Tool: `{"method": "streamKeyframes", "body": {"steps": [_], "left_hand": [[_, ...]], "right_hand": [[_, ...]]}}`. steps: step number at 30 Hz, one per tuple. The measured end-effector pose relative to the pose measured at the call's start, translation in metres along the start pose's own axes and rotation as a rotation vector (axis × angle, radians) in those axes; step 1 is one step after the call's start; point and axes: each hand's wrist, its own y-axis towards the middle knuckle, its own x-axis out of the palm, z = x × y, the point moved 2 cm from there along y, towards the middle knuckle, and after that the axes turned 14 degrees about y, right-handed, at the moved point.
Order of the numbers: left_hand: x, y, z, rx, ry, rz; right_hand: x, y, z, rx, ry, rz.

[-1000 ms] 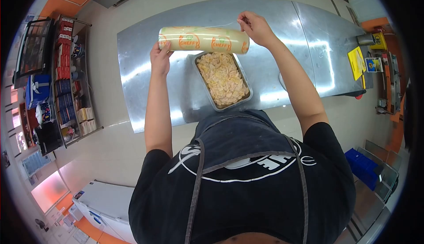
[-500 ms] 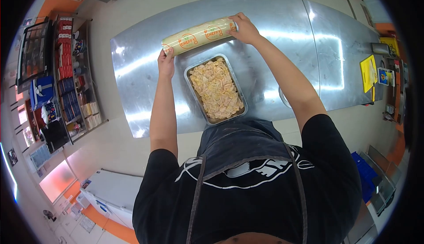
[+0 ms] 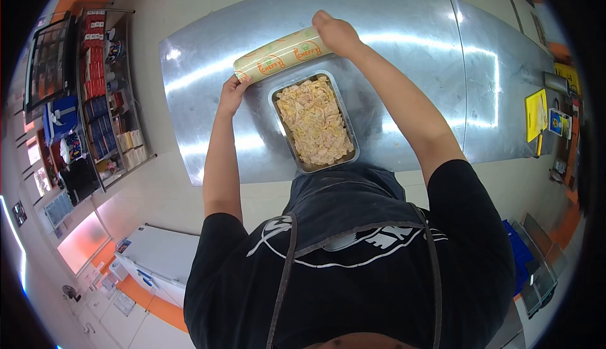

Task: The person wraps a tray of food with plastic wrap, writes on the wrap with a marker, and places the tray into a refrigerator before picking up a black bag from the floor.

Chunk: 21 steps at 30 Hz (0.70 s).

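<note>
While both hands, left hand (image 3: 231, 92) and right hand (image 3: 336, 33), clasp the wrap roll (image 3: 282, 54) ends, a metal tray (image 3: 351, 131) heaped with pale food pieces (image 3: 314, 120) sits on the surface (image 3: 404, 27) just beside it.

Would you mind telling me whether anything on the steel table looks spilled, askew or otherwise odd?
Nothing stands out. The roll of film is held at both ends by the left hand and right hand, just beyond the tray of food, which sits flat on the steel table; no spill shows around it.
</note>
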Motion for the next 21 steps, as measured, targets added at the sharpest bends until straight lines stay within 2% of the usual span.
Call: {"method": "streamKeyframes", "body": {"steps": [1, 3, 5, 6, 8, 10, 12, 13, 15, 19, 21], "left_hand": [[-0.003, 0.001, -0.002, -0.001, 0.082, -0.035], [-0.01, -0.006, -0.003, -0.011, 0.156, -0.056], [-0.021, -0.01, 0.017, -0.049, 0.469, -0.16], [-0.026, -0.01, 0.028, -0.048, 0.466, -0.148], [-0.035, -0.016, 0.051, -0.013, 0.92, 0.189], [-0.013, -0.013, 0.089, 0.07, 0.743, 0.373], [0.031, -0.013, 0.105, 0.211, 0.775, 0.314], [0.044, -0.011, 0.105, 0.207, 0.772, 0.324], [0.065, -0.004, 0.099, 0.486, 0.918, 0.328], [0.068, 0.004, 0.093, 0.571, 0.859, 0.456], [0.063, 0.008, 0.098, 0.374, 0.834, 0.377]], "right_hand": [[0.0, 0.006, 0.0, -0.007, -0.001, -0.007], [-0.004, 0.017, 0.0, -0.042, 0.344, 0.147], [-0.004, 0.015, -0.007, -0.05, 0.393, 0.112], [-0.005, 0.016, -0.011, -0.051, 0.44, 0.091], [-0.001, 0.015, -0.016, -0.066, 0.456, 0.095], [0.002, 0.008, -0.024, -0.079, 0.471, 0.087], [-0.003, 0.005, -0.036, 0.025, 0.567, 0.098], [-0.004, 0.004, -0.04, 0.017, 0.565, 0.091], [-0.011, 0.003, -0.041, 0.002, 0.508, 0.139], [-0.018, -0.004, -0.032, 0.018, 0.491, 0.18], [-0.016, -0.004, -0.03, 0.002, 0.507, 0.216]]}}
